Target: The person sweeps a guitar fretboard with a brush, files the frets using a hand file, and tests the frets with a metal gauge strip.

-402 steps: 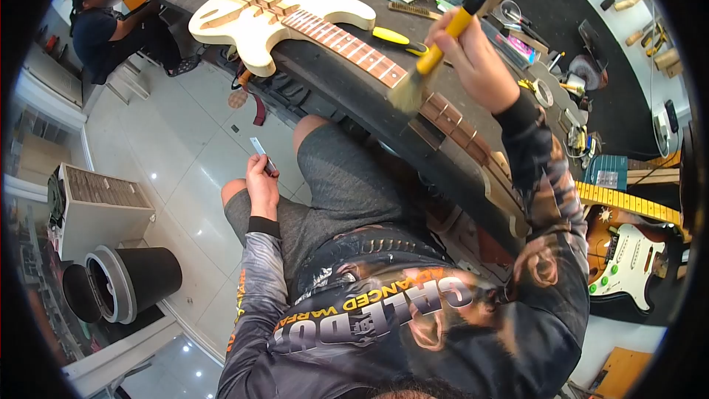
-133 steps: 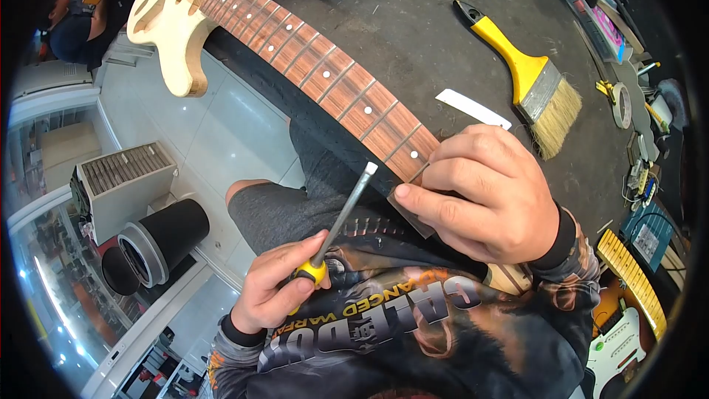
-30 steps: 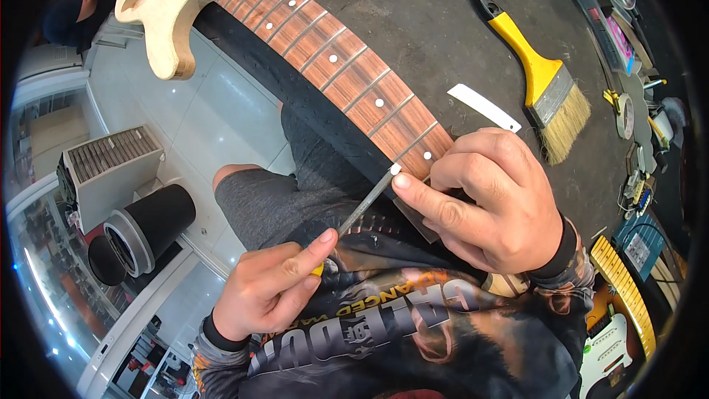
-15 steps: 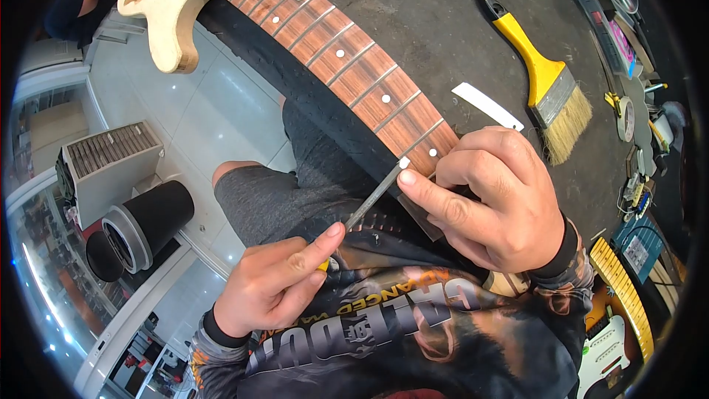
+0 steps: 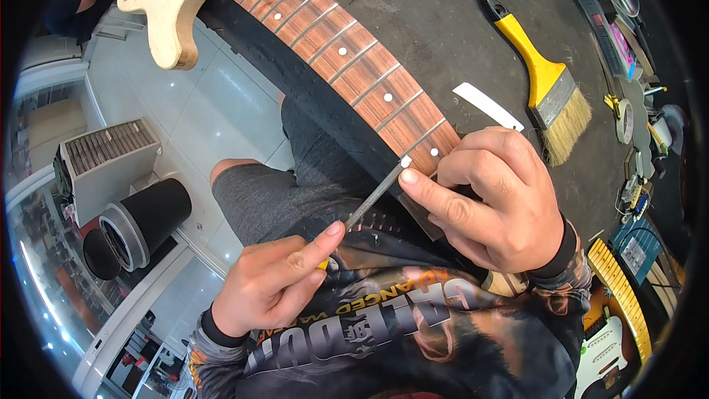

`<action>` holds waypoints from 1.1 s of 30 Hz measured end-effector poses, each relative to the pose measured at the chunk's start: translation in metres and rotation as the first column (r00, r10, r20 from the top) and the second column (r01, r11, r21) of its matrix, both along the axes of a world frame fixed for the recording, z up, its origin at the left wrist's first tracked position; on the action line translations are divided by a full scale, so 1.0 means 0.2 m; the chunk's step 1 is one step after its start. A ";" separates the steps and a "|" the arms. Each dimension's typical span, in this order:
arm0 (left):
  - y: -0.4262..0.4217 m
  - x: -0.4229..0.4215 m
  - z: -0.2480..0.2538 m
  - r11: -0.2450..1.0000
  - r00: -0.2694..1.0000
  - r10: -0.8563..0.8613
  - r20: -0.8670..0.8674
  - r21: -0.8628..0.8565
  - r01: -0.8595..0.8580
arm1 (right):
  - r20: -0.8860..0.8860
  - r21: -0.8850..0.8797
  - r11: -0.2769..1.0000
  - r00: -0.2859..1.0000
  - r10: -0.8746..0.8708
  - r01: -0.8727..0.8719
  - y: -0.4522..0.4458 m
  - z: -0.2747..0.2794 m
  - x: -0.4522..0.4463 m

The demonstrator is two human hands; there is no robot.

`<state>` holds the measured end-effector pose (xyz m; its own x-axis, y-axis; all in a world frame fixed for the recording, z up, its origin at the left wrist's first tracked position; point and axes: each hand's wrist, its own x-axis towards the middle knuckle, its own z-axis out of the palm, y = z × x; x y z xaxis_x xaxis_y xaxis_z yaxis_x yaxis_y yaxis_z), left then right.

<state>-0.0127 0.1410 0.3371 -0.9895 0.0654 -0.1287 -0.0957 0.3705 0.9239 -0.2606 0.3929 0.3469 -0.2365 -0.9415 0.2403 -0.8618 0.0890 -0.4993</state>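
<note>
A slim grey metal file (image 5: 377,198) lies at a slant between my hands, a bit of its yellow handle (image 5: 323,264) showing inside my left hand (image 5: 277,281). That hand is closed around the handle, its index finger stretched along the shaft. The file's far end meets the edge of a guitar neck (image 5: 362,66) with a brown fretboard, metal frets and white dots. A small white spot (image 5: 406,162) shows there, just beside my right index fingertip. My right hand (image 5: 495,203) is curled around the neck's near end, which it mostly hides.
The neck runs up to a pale wooden guitar body (image 5: 170,22). On the dark bench lie a yellow-handled brush (image 5: 543,74) and a white strip (image 5: 487,106). Another guitar (image 5: 620,303) is at lower right. A black bin (image 5: 151,214) stands on the floor at left.
The view has shifted very slightly. Both hands, the file and the neck keep nearly the same positions.
</note>
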 end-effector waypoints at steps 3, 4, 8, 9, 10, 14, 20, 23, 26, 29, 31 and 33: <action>0.00 -0.02 -0.01 1.000 0.999 -0.012 -0.029 -0.027 0.012 | 0.002 -0.002 1.000 1.000 0.005 -0.005 0.00 0.00 0.00; 0.00 -0.03 -0.01 0.999 0.999 -0.016 -0.039 -0.036 0.014 | 0.004 -0.003 1.000 1.000 0.006 -0.006 0.00 0.00 0.00; 0.01 -0.02 0.00 1.000 1.000 0.014 -0.004 0.012 -0.014 | 0.020 -0.004 1.000 1.000 -0.001 0.001 0.00 0.01 0.00; 0.01 -0.03 0.00 1.000 1.000 0.010 -0.004 0.007 -0.010 | 0.019 -0.007 1.000 1.000 0.001 0.000 0.00 0.01 0.00; 0.01 -0.04 0.00 1.000 1.000 0.005 -0.008 0.001 -0.005 | 0.018 -0.010 1.000 1.000 0.002 -0.002 0.00 0.01 0.00; 0.01 -0.06 0.01 1.000 1.000 0.009 -0.016 -0.006 -0.009 | 0.013 -0.028 1.000 1.000 0.011 -0.011 0.00 0.00 -0.01; 0.00 -0.07 0.02 1.000 1.000 0.003 0.003 -0.007 -0.003 | 0.031 -0.037 0.999 0.999 0.010 -0.009 0.01 -0.01 -0.01; -0.01 -0.09 0.04 1.000 1.000 -0.010 0.019 -0.022 0.011 | 0.039 -0.041 0.999 0.999 0.008 -0.007 0.00 0.00 -0.01; -0.01 -0.08 0.05 1.000 0.999 -0.011 0.045 -0.017 0.012 | 0.054 -0.045 0.999 0.999 0.005 -0.003 0.00 0.00 -0.01; -0.01 -0.10 0.04 1.000 1.000 -0.005 0.007 -0.021 0.005 | 0.051 -0.041 0.999 0.999 0.012 -0.010 0.00 0.00 -0.01; -0.01 -0.11 0.04 1.000 1.000 -0.009 -0.007 -0.026 0.009 | 0.049 -0.038 0.999 0.999 0.010 -0.008 0.01 0.00 -0.01; -0.02 -0.08 0.05 1.000 0.999 -0.007 0.043 -0.012 0.008 | 0.056 -0.030 1.000 0.998 0.003 -0.002 0.01 0.00 -0.01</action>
<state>-0.0289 0.1378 0.3472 -0.9826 0.0712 -0.1717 -0.1320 0.3825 0.9145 -0.2632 0.3952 0.3469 -0.2480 -0.9346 0.2552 -0.8327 0.0710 -0.5491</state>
